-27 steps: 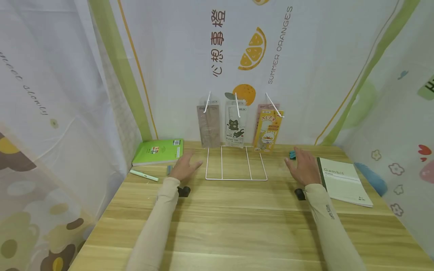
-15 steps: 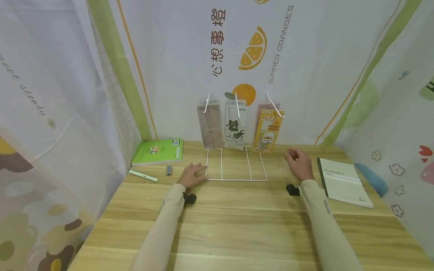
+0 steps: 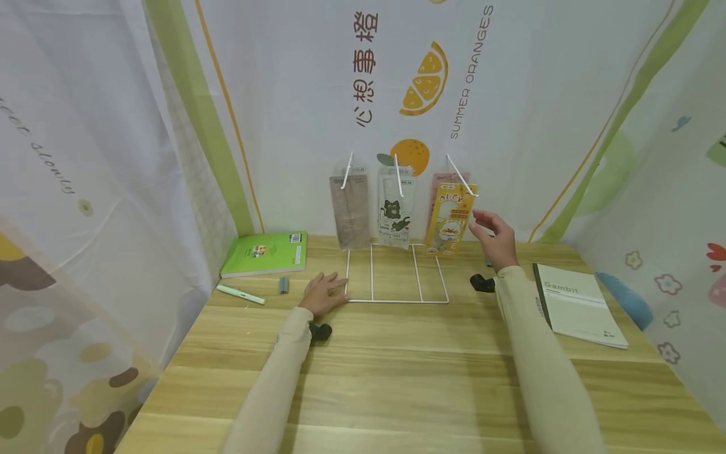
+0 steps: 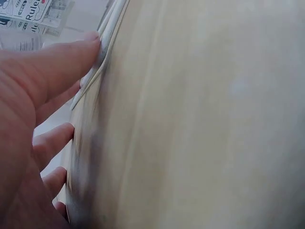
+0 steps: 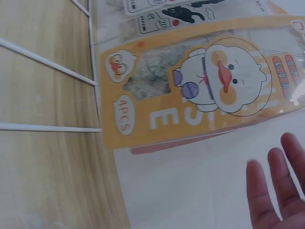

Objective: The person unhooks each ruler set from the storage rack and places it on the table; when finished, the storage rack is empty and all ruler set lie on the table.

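A white wire display rack (image 3: 397, 301) stands at the back of the wooden table, with three hooks sticking out above its base. My left hand (image 3: 323, 295) rests at the base's front left corner, fingers spread; the left wrist view has the thumb (image 4: 71, 64) against the wire. On the right hook hangs a yellow duck ruler-set packet (image 3: 452, 217), a pink packet (image 3: 433, 189) behind it. My right hand (image 3: 495, 238) is raised beside its right edge, fingertips close to it and holding nothing. Ruler packets with black cats (image 3: 392, 214) hang mid-rack, greyish-pink ones (image 3: 351, 214) on the left.
Left of the rack lie a green book (image 3: 266, 252), a pale green pen (image 3: 241, 294) and a small blue-grey block (image 3: 283, 285). On the right is a notebook (image 3: 581, 306). A small teal item (image 3: 489, 263) is mostly hidden behind my right hand. A printed curtain (image 3: 499, 126) hangs behind.
My left hand has come right onto the rack's corner and stayed there. The right hand first drew its fingers in, then rose and moved left to the duck packet, its fingers opening.
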### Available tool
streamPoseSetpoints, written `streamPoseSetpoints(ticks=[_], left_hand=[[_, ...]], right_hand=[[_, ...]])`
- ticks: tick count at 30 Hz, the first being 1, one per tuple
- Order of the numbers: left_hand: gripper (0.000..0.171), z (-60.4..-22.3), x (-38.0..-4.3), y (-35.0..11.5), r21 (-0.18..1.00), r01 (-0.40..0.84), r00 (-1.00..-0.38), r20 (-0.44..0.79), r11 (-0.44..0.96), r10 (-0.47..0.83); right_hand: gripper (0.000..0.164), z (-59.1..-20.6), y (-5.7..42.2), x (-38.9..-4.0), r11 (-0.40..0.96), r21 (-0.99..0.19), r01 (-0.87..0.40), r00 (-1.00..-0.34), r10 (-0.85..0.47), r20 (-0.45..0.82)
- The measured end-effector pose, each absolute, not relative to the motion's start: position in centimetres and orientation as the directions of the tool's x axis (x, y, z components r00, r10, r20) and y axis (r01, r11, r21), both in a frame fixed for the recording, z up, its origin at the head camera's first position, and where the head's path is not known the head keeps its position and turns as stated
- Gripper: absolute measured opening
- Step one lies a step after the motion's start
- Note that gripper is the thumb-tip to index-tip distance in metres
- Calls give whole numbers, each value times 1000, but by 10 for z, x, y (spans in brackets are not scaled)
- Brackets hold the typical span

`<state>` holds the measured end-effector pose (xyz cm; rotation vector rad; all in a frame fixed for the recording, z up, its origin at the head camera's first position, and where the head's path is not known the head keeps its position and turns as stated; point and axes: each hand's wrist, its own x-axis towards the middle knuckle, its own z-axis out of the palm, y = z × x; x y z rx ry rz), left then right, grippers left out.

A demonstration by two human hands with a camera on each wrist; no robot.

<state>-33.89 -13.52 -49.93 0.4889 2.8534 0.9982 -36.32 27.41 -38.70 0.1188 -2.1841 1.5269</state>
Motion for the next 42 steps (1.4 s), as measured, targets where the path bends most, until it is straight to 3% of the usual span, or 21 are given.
streamPoseSetpoints(ticks=[11, 16, 33, 42], left_hand=[[61, -499, -336, -130, 594, 278, -946, 31, 755, 323], [63, -498, -334, -130, 601, 308, -940, 73, 737, 333], [60, -500, -333, -128, 600, 274, -947, 32, 751, 320], [61, -501, -336, -131, 593, 273, -947, 28, 758, 320]], right_hand=[[42, -352, 254, -349, 274, -868, -415, -883, 110, 457], [40, -353, 254, -352, 214, -857, -469, -863, 92, 496], [34, -360, 260, -342, 188, -809, -557, -809, 98, 580], [34, -357, 264, -321, 181, -811, -556, -820, 43, 571]])
